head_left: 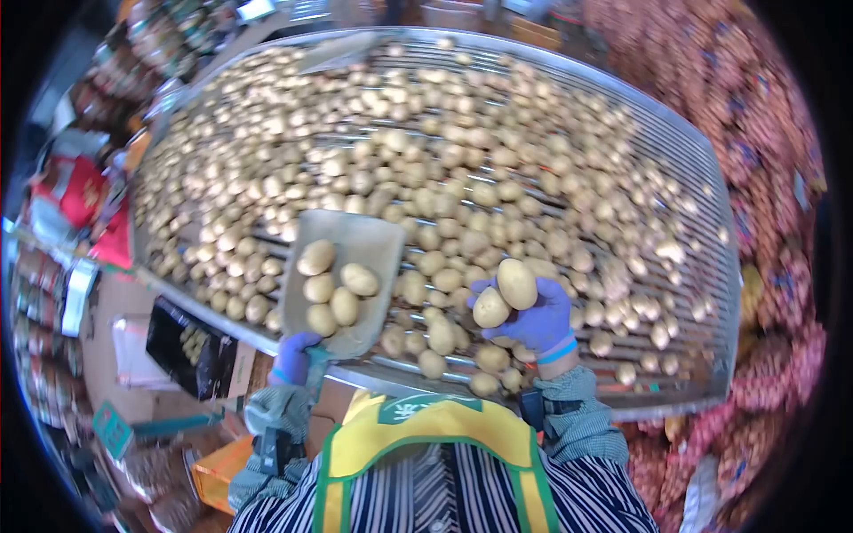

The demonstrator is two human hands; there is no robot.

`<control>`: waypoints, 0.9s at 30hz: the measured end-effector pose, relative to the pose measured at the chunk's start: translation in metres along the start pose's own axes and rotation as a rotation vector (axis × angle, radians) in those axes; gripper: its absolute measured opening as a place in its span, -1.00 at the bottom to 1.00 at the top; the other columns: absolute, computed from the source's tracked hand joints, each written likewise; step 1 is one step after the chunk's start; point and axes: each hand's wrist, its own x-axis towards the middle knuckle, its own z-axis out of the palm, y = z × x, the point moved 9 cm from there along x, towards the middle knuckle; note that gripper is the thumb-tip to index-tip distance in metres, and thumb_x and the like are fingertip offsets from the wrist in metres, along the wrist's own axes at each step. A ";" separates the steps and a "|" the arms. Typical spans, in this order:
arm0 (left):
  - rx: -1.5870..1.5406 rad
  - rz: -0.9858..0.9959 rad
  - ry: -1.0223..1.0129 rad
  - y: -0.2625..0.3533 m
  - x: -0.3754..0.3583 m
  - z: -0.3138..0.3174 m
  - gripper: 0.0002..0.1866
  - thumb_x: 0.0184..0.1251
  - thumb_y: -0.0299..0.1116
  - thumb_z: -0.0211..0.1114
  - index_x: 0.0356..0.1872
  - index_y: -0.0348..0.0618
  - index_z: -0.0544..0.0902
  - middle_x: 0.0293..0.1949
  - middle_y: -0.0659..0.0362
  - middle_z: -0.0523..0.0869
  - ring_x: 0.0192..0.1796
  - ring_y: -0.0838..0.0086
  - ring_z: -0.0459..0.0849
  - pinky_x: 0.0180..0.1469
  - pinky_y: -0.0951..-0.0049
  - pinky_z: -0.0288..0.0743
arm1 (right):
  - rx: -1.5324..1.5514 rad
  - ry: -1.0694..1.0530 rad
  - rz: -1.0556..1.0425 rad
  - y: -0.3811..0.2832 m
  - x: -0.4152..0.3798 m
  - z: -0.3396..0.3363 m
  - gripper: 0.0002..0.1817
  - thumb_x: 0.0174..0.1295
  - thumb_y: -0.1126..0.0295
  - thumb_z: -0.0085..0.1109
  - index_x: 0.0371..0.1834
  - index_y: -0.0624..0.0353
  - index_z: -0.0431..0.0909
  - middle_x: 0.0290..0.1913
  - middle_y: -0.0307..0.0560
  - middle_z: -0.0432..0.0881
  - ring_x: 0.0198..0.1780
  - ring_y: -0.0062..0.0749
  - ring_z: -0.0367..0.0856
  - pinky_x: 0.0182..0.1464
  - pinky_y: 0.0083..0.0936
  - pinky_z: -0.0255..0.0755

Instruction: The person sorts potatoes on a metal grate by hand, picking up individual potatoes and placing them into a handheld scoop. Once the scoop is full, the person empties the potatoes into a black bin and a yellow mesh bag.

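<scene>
My right hand, in a purple glove, is closed around two potatoes above the loose potatoes on the slatted metal table. My left hand, gloved the same way, is closed at the near end of a grey scoop; its fingers are partly hidden. Several large potatoes lie in the scoop's pan, which rests over the table's front left part. Potatoes of many sizes are spread across the slats all around both hands.
Pink mesh sacks are piled to the right and behind. A black box with a picture of potatoes stands left of the table. A red bag hangs at the far left. The metal rim borders the table.
</scene>
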 end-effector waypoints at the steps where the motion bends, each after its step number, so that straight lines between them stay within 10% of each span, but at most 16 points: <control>1: 0.006 0.058 -0.011 0.006 -0.002 0.006 -0.71 0.11 -0.33 0.18 -0.20 -0.29 0.63 -0.44 0.12 0.66 -0.49 0.34 0.65 -0.44 0.37 0.58 | 0.006 -0.038 0.047 0.006 0.018 0.013 -0.27 0.16 0.08 0.10 0.33 0.33 0.28 0.33 0.35 0.33 0.32 0.23 0.38 0.11 0.24 0.51; 5: -0.031 0.028 0.079 0.024 -0.023 0.018 -0.68 0.13 -0.42 0.16 -0.11 -0.37 0.63 -0.37 0.07 0.71 -0.44 0.35 0.70 -0.41 0.44 0.62 | -0.641 -0.057 0.168 0.028 0.077 0.059 -0.29 0.03 0.07 0.37 0.21 0.27 0.45 0.21 0.08 0.49 0.04 -0.18 0.65 -0.02 -0.23 0.64; 9: 0.002 0.080 0.043 0.021 -0.017 0.019 -0.68 0.12 -0.46 0.16 -0.10 -0.40 0.63 -0.31 0.05 0.73 -0.38 0.33 0.74 -0.35 0.42 0.66 | -1.719 -0.225 -0.553 0.053 0.115 0.130 -0.44 -0.06 0.09 0.44 -0.02 0.15 0.58 0.14 0.05 0.52 0.10 -0.07 0.56 0.12 -0.24 0.49; 11: -0.075 0.025 0.024 0.021 -0.022 0.023 -0.63 0.06 -0.45 0.21 -0.08 -0.42 0.63 -0.25 0.07 0.72 -0.24 0.36 0.71 -0.15 0.41 0.60 | -1.965 -0.251 -0.567 0.083 0.130 0.136 -0.52 -0.09 0.11 0.41 -0.12 0.11 0.57 0.13 0.01 0.50 0.17 0.01 0.46 0.14 -0.18 0.46; 17: 0.008 0.054 0.048 0.011 -0.013 0.010 -0.68 0.03 -0.45 0.20 -0.17 -0.39 0.65 -0.31 0.14 0.71 -0.27 0.40 0.68 -0.18 0.42 0.56 | -2.271 -0.356 -0.550 0.135 0.146 0.135 -0.59 -0.09 0.15 0.33 -0.14 0.02 0.56 0.15 -0.08 0.47 0.25 -0.17 0.37 0.07 -0.20 0.41; 22: -0.060 0.013 0.003 0.023 -0.017 0.016 -0.67 0.04 -0.48 0.20 -0.14 -0.40 0.64 -0.24 0.12 0.71 -0.22 0.41 0.68 -0.16 0.43 0.56 | -1.853 -0.346 -0.603 0.106 0.171 0.152 -0.54 -0.03 0.11 0.41 -0.08 0.06 0.58 0.12 0.01 0.54 0.09 0.02 0.53 0.06 -0.11 0.44; 27: -0.110 -0.101 -0.076 0.035 -0.013 -0.004 -0.66 0.04 -0.53 0.19 -0.10 -0.41 0.63 -0.21 0.12 0.71 -0.19 0.41 0.68 -0.13 0.43 0.57 | -2.015 0.200 -0.783 -0.009 0.221 0.138 -0.70 0.12 0.22 0.30 -0.15 0.15 0.62 -0.25 0.02 0.65 -0.15 -0.06 0.63 -0.12 -0.25 0.53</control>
